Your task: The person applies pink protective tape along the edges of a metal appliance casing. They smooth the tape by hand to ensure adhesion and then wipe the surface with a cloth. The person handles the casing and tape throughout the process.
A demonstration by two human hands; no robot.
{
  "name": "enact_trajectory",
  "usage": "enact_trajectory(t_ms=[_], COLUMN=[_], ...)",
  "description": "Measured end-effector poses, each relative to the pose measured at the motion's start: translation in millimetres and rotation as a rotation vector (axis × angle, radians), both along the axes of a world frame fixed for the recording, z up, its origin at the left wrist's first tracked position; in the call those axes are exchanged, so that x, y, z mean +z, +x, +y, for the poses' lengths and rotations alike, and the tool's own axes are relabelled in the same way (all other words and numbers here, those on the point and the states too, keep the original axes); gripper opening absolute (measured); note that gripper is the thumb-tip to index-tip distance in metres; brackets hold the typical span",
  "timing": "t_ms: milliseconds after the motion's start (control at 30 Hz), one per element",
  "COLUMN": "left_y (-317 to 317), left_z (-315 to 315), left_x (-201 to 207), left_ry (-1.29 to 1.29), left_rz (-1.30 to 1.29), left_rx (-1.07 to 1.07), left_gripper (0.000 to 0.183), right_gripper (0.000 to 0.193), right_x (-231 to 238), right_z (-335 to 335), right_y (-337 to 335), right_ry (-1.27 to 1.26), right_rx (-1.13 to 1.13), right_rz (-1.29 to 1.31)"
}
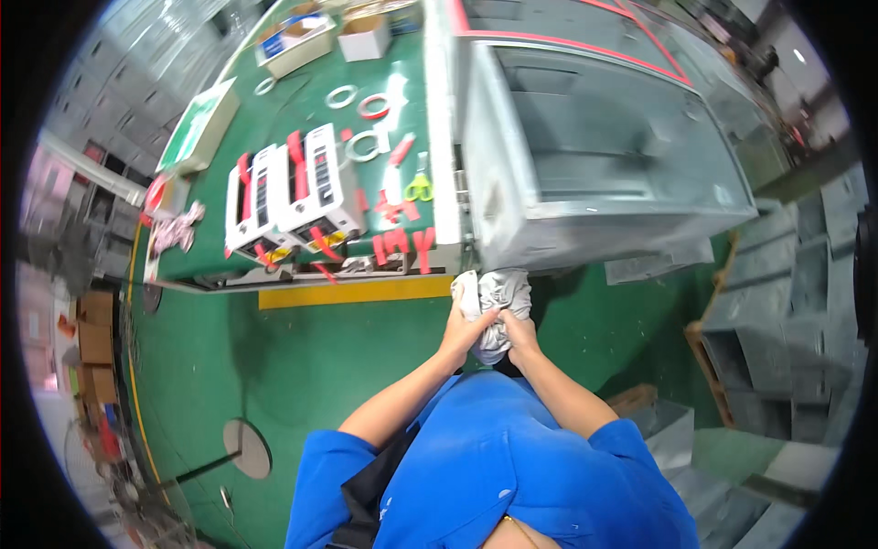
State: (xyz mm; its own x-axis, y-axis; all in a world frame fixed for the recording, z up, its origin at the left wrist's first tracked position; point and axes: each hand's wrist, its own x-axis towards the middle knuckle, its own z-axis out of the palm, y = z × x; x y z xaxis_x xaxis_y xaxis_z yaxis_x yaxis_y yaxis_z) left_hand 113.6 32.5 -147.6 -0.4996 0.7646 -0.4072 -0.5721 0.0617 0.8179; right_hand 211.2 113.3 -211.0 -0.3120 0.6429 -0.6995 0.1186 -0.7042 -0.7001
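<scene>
A bunched grey-white cloth (495,297) is held in front of my body, close to the near edge of a large grey sheet-metal cabinet (512,229). My left hand (465,328) grips its left side, with the thumb pressed on the folds. On the other side my right hand (518,331) is closed on the same cloth, and the two thumbs nearly meet in the middle. Parts of the fingers are hidden beneath the fabric. The cabinet lies with its open side up.
A green-topped table (311,101) at left carries two white boxed units (320,183) with red tape strips, yellow-green scissors (419,188), tape rolls (363,146) and a white tray (198,125). Grey metal boxes (768,320) are stacked at right. A round stand base (247,448) rests on the floor.
</scene>
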Motion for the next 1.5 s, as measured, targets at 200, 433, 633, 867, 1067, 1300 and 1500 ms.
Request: enact_trajectory(t_ms=[200,433,633,867,1067,1300,1500], left_y=[-43,-117,-175,-299,-287,-180,-139], left_z=[-20,10,73,156,155,77,30], left_x=[0,14,18,64,37,-41,21], left_ry=[-0.027,0.024,0.068,-0.058,-0.244,-0.205,-0.031], left_rz=[0.278,0.357,0.494,0.764,1.221,0.553,0.579], left_rx=[0.139,0.305,0.442,0.677,0.614,0.598,0.614], left_gripper=[0.068,0.044,0.037,0.060,0.067,0.036,0.034], right_gripper=[0.038,0.053,0.049,0.032,0.023,0.037,0.040], right_x=[44,83,52,6,-49,-88,-37], right_z=[-32,-1,18,72,119,134,83], right_y=[-56,-107,-50,28,56,119,68], right_ry=[0.319,0.314,0.592,0.233,0.526,0.433,0.536], right_rx=[0.443,0.490,0.656,0.640,0.627,0.749,0.936], right_rz=[0.133,0.526,0.233,-0.103,-0.195,-0.632,-0.494])
